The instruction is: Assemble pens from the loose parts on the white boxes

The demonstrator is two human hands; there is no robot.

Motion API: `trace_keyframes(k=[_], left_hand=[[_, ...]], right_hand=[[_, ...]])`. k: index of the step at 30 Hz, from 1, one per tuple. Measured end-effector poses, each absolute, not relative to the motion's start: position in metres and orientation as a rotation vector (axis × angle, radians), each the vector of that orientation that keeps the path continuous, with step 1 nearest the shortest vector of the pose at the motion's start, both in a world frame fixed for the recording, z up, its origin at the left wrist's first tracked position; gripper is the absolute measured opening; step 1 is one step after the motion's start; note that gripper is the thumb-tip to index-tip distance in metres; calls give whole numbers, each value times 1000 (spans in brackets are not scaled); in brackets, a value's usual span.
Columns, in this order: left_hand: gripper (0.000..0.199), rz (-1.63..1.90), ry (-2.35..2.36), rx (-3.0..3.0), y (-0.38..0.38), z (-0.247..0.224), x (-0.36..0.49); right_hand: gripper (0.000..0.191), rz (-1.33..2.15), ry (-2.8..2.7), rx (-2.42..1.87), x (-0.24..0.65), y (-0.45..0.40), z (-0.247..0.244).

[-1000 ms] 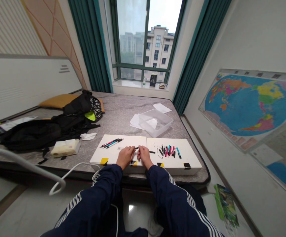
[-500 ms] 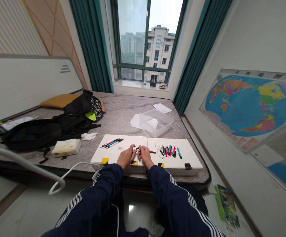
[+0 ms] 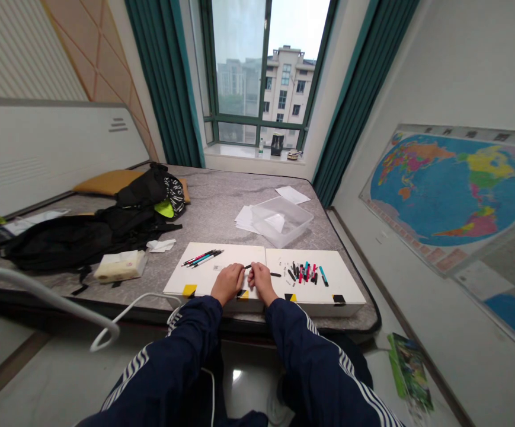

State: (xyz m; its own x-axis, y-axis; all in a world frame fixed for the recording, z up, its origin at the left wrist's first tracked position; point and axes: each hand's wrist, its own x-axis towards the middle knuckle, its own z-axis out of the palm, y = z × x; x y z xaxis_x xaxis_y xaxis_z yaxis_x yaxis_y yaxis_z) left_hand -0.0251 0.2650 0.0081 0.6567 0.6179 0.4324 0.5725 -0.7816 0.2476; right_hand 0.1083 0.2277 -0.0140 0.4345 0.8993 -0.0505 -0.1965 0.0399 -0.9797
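Note:
My left hand and my right hand are close together over the front of a white box. A short black pen part spans the gap between them, with the fingers of both hands closed on it. A black piece shows just right of my right hand; whether it lies on the box or is held cannot be made out. On the left of the box lie several whole pens in a group. Loose black, red and blue pen parts are spread on the right-hand white box.
Behind the boxes stands a clear plastic bin beside white paper sheets. To the left are a tissue pack, a black backpack and a white cable. Yellow-black tape marks the boxes' front edges.
The raised fingers of my left hand have come down and closed around the pen part. My right hand stays in nearly the same place.

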Motion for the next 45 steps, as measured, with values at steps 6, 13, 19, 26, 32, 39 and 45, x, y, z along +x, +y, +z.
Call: trace_keyframes(k=[6, 13, 19, 26, 32, 39, 45], left_hand=[[23, 656, 1111, 2741, 261, 10, -26], [31, 537, 1242, 2705, 258, 16, -25], [41, 505, 1360, 2703, 260, 14, -25], [45, 506, 1387, 2706, 260, 13, -25], [43, 498, 1387, 2703, 261, 12, -24], [42, 478, 1405, 2699, 262, 14, -25], [42, 506, 1377, 2645, 261, 15, -27]], right_hand=[[29, 942, -745, -1223, 109, 228, -16], [32, 923, -703, -1178, 111, 230, -21], [33, 972, -660, -1119, 112, 231, -22], [30, 975, -639, -1110, 112, 231, -22], [32, 955, -617, -1113, 112, 231, -20], [33, 787, -675, -1285, 110, 215, -1], [36, 495, -1062, -1719, 181, 166, 37]])
